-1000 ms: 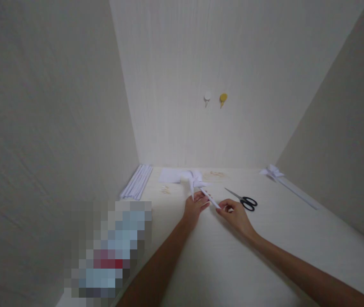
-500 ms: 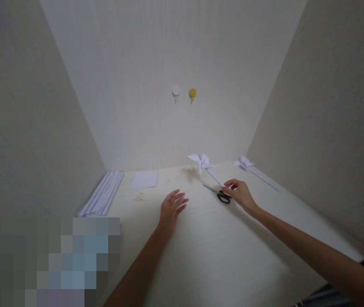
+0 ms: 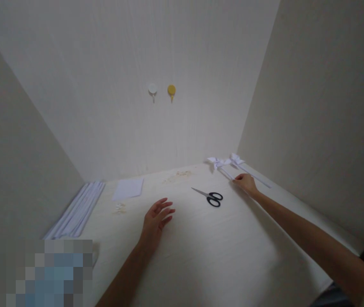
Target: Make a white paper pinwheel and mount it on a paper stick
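Note:
Between its fingertips my right hand [image 3: 246,184] pinches the stick end of a white paper pinwheel [image 3: 218,163], whose folded head points away toward the back wall. A second paper pinwheel [image 3: 235,160] lies just right of it, its stick slanting toward the right wall. My left hand [image 3: 158,217] hovers over the table with fingers apart and holds nothing. Between the two hands, scissors [image 3: 214,198] with black handles lie on the table, blades pointing to the back left.
Rolled white paper sticks [image 3: 76,209] lie in a bundle by the left wall. Right of them are a white paper sheet [image 3: 128,189] and a few small pale pieces [image 3: 119,208]. More small bits [image 3: 183,174] lie near the back wall, which carries a white hook [image 3: 152,89] and a yellow hook [image 3: 171,90].
My right hand has carried the pinwheel rightward, away from the scissors, up beside the other pinwheel. The view has swung to the right. My left hand stays open.

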`<control>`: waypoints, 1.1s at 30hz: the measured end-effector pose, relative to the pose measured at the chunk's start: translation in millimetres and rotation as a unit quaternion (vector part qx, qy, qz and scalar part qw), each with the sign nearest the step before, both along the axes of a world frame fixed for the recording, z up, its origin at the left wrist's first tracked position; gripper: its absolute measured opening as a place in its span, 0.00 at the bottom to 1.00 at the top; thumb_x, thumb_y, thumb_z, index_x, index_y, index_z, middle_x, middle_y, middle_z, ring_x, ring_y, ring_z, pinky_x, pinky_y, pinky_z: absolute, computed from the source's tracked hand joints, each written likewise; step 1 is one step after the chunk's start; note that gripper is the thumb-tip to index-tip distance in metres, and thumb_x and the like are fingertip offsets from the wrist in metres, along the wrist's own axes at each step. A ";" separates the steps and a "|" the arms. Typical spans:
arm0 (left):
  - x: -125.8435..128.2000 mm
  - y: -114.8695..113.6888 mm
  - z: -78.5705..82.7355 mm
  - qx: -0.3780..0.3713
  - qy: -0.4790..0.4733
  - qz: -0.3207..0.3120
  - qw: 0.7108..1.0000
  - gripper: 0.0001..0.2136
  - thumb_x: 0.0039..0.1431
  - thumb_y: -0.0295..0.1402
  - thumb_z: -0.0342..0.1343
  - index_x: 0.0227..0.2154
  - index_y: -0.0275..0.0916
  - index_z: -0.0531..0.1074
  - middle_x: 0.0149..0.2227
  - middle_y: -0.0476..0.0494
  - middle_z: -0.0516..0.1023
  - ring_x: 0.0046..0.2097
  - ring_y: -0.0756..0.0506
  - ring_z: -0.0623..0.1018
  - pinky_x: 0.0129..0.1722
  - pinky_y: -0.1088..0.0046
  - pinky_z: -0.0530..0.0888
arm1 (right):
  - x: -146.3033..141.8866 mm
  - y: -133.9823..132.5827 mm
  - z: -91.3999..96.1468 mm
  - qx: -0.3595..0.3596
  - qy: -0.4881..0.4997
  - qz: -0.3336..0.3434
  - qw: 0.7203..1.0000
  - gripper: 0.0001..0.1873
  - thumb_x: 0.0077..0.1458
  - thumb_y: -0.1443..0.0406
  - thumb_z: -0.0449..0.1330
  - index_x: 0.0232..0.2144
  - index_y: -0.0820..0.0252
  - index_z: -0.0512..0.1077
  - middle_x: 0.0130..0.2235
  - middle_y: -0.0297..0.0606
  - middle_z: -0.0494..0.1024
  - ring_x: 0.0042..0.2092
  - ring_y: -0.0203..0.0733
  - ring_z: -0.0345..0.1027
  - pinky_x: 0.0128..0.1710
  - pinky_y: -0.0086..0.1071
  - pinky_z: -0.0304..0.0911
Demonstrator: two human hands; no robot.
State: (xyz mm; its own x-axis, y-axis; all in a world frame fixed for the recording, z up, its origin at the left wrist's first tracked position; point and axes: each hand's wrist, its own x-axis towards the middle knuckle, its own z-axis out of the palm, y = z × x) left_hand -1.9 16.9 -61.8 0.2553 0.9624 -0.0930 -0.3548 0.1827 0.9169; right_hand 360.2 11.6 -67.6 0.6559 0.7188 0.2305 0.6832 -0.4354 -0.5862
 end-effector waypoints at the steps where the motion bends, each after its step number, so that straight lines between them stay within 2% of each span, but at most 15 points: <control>1: -0.1 0.0 0.5 -0.001 0.000 0.001 1.000 0.19 0.37 0.27 0.62 0.37 0.37 0.68 0.36 0.46 0.73 0.31 0.52 0.75 0.26 0.82 0.71 | 2.4 2.2 -1.5 -0.008 0.000 -0.007 1.000 0.10 0.37 0.66 0.57 0.24 0.66 0.74 0.25 0.44 0.76 0.29 0.43 0.69 0.24 0.27 0.57; 11: -0.6 1.3 1.7 -0.017 -0.008 -0.002 1.000 0.17 0.38 0.27 0.60 0.35 0.36 0.69 0.36 0.45 0.74 0.30 0.51 0.75 0.24 0.81 0.71 | 17.0 18.4 -10.3 -0.062 -0.018 -0.039 0.997 0.13 0.39 0.66 0.57 0.29 0.66 0.74 0.32 0.48 0.77 0.36 0.48 0.70 0.28 0.30 0.59; 21: 0.0 0.7 4.5 -0.035 -0.011 0.000 0.999 0.13 0.40 0.25 0.58 0.34 0.36 0.69 0.35 0.46 0.74 0.29 0.53 0.75 0.24 0.82 0.71 | 22.9 20.6 -6.5 -0.084 -0.030 -0.042 0.995 0.13 0.40 0.66 0.56 0.31 0.66 0.74 0.35 0.49 0.76 0.39 0.50 0.69 0.31 0.31 0.61; 28: 0.2 1.2 5.0 -0.038 -0.011 0.004 0.999 0.12 0.41 0.25 0.57 0.33 0.36 0.70 0.35 0.45 0.74 0.28 0.52 0.75 0.23 0.81 0.70 | 20.3 18.3 -4.2 -0.073 -0.031 -0.043 0.996 0.13 0.39 0.65 0.57 0.29 0.66 0.74 0.33 0.49 0.76 0.37 0.51 0.69 0.30 0.32 0.61; 33: -0.2 1.3 4.1 -0.036 -0.013 -0.002 0.999 0.11 0.42 0.25 0.57 0.33 0.35 0.70 0.35 0.45 0.74 0.28 0.53 0.74 0.23 0.82 0.70 | 18.9 13.9 4.8 -0.030 -0.041 -0.059 0.997 0.14 0.42 0.64 0.54 0.29 0.68 0.73 0.33 0.51 0.76 0.36 0.51 0.69 0.31 0.33 0.60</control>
